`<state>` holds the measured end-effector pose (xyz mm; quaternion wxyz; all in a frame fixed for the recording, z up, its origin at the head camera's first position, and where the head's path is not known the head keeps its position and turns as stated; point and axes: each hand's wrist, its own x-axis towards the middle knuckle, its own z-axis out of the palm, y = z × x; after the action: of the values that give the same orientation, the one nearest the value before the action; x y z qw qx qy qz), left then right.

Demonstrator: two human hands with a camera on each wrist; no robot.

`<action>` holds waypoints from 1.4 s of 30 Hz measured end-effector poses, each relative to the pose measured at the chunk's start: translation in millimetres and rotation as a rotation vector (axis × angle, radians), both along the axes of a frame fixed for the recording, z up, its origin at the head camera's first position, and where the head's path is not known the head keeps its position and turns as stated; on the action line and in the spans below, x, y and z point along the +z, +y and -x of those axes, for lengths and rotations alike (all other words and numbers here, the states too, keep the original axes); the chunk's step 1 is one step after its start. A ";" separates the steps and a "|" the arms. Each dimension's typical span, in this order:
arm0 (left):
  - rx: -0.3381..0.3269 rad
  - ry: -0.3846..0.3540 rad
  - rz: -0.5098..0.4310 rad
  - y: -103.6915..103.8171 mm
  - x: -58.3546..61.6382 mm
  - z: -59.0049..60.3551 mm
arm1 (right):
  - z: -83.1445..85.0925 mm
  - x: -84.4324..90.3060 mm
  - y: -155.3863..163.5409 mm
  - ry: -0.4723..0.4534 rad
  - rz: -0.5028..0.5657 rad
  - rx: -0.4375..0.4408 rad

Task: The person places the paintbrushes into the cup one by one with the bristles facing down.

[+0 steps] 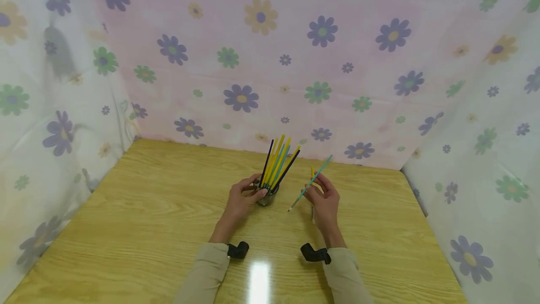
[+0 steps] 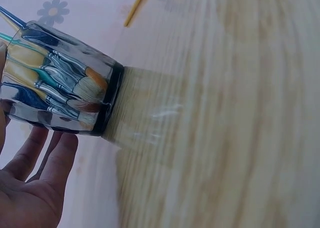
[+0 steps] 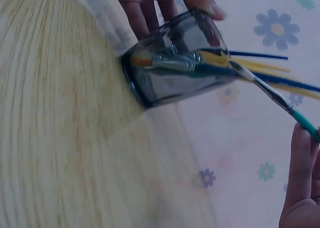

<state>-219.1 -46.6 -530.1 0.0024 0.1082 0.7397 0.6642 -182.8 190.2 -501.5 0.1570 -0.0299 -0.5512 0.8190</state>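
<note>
A clear drinking glass (image 1: 266, 200) with a thick dark base stands on the table, holding several paintbrushes (image 1: 277, 163) with yellow, teal and dark blue handles. Their bristles (image 2: 91, 90) point down inside it. My left hand (image 1: 241, 203) grips the glass from its left side, thumb near the rim. To the right, my right hand (image 1: 327, 204) pinches a teal-handled paintbrush (image 1: 322, 168) by the handle. That brush slants, its tip low and toward the glass; in the right wrist view the brush's metal ferrule (image 3: 270, 93) passes in front of the rim.
A yellow-handled paintbrush (image 1: 312, 171) lies on the wooden table (image 1: 160, 210), partly hidden behind my right hand. Flowered cloth (image 1: 287, 74) hangs along the back and both sides. A bright light reflection lies near the front.
</note>
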 end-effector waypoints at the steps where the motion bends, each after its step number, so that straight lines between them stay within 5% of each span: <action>1: -0.002 0.004 0.000 0.3 -0.3 -0.2 | -0.4 1.2 -2.6 0.015 0.005 -0.007; 12: 0.002 -0.018 -0.018 0.8 0.3 -2.5 | -5.4 10.2 -29.6 0.248 -0.074 -0.066; 21: 0.002 -0.004 -0.014 -0.6 -3.2 -0.9 | 9.3 15.6 -46.4 0.442 -0.205 -0.139; 28: 0.003 0.007 -0.001 0.1 -1.2 -2.5 | 18.3 12.1 -56.6 0.347 -0.307 -0.162; 42: 0.012 0.021 -0.038 0.8 9.4 -2.8 | 24.7 1.8 -76.5 0.117 -0.329 -0.146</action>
<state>-216.3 -45.8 -520.7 -0.0112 0.1108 0.7276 0.6769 -207.6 113.7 -499.6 0.2505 0.0041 -0.6639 0.7047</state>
